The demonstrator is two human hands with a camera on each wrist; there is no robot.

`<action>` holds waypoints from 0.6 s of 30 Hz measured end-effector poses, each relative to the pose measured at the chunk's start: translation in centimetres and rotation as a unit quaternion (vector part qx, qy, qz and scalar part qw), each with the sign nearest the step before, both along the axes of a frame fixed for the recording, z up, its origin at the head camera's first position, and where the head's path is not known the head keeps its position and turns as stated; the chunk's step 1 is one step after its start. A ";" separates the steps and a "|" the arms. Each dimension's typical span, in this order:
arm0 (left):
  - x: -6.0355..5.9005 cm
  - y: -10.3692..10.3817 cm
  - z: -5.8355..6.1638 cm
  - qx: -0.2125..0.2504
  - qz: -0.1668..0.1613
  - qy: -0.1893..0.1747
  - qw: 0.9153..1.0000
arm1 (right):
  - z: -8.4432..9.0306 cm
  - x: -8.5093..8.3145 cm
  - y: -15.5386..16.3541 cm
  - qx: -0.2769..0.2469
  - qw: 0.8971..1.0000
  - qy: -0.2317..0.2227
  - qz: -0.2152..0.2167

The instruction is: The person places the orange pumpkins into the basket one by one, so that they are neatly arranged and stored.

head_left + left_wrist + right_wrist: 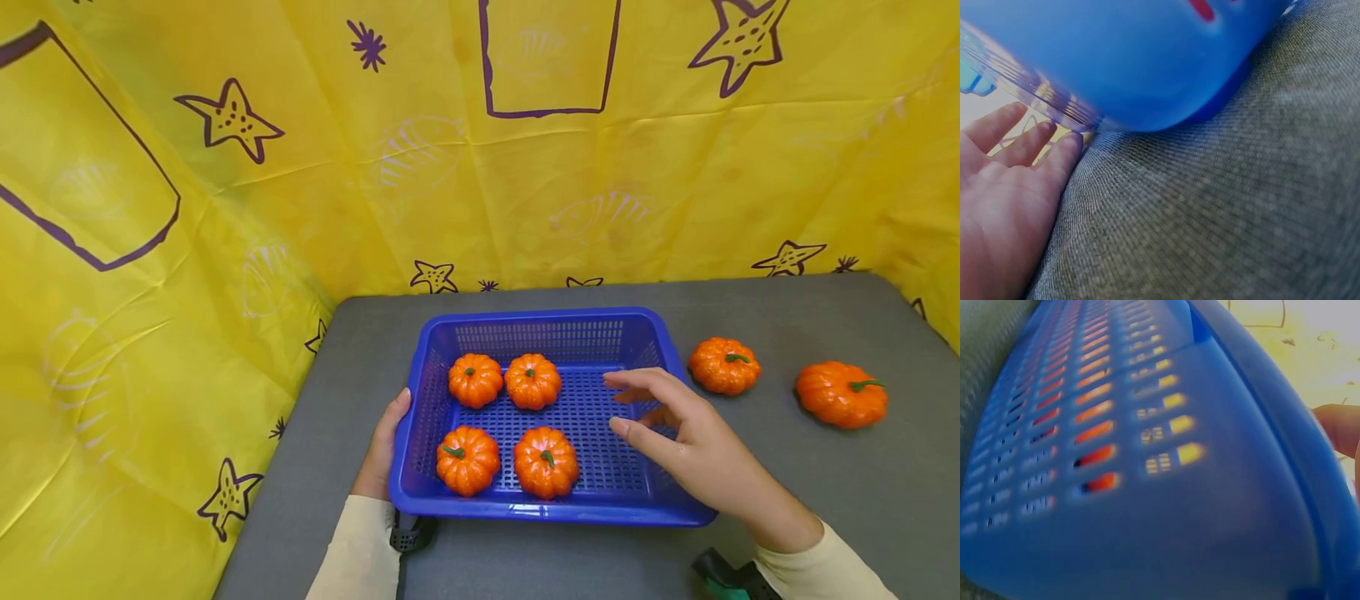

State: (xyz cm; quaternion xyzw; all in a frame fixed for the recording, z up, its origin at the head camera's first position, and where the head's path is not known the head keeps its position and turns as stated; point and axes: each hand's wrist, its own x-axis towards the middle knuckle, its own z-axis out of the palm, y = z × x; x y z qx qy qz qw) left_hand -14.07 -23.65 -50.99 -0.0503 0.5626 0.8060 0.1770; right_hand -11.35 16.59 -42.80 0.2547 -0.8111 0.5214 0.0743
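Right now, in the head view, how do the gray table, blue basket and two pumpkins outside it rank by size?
Gray table
Blue basket
Far-right pumpkin and pumpkin nearer the basket: unranked; the first looks bigger, but nearness may explain it.

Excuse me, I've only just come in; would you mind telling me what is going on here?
A person is working at a grey table with a blue basket. Their left hand rests against the basket's left side, while the right hand, holding nothing, is over its right part. Four orange pumpkins sit inside the basket, and two more pumpkins lie on the table to its right.
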 end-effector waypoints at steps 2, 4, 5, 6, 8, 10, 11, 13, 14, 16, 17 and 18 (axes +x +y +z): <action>0.0 0.0 0.0 0.000 0.001 0.000 1.000 | 0.0 0.0 0.3 0.000 1.000 -0.006 -0.008; 0.0 0.0 0.0 0.000 0.002 0.000 1.000 | 0.0 0.1 0.6 -0.002 1.000 -0.007 -0.014; 0.0 0.0 -0.1 0.000 0.002 0.000 1.000 | 0.0 0.1 0.7 -0.003 1.000 -0.009 -0.016; 0.0 0.0 -0.1 -0.001 0.003 -0.001 1.000 | 0.0 0.1 0.8 -0.005 1.000 -0.009 -0.019; 0.0 0.0 -0.1 -0.001 0.003 -0.001 1.000 | 0.1 0.1 1.1 -0.008 1.000 -0.012 -0.024; 0.0 -0.1 -0.1 -0.001 0.002 -0.002 1.000 | 0.1 0.1 1.4 -0.011 0.999 -0.016 -0.028; 0.0 -0.1 -0.1 -0.001 0.002 -0.002 1.000 | 0.1 0.1 1.6 -0.011 0.999 -0.018 -0.031; 0.0 -0.1 -0.1 -0.004 0.003 -0.003 1.000 | 0.1 0.0 1.9 -0.012 0.999 -0.019 -0.036; 0.0 -0.1 -0.1 -0.007 0.003 -0.003 1.000 | 0.2 0.0 2.1 -0.012 0.999 -0.018 -0.039; 0.0 -0.1 -0.1 -0.010 0.002 -0.002 1.000 | 0.2 0.0 2.4 -0.014 0.999 -0.016 -0.045; 0.0 -0.1 0.0 -0.010 0.002 -0.002 1.000 | 0.1 0.0 2.6 -0.016 0.999 -0.016 -0.047; 0.0 -0.1 -0.1 -0.011 0.002 -0.002 1.000 | 0.1 0.0 2.7 -0.019 0.999 -0.015 -0.049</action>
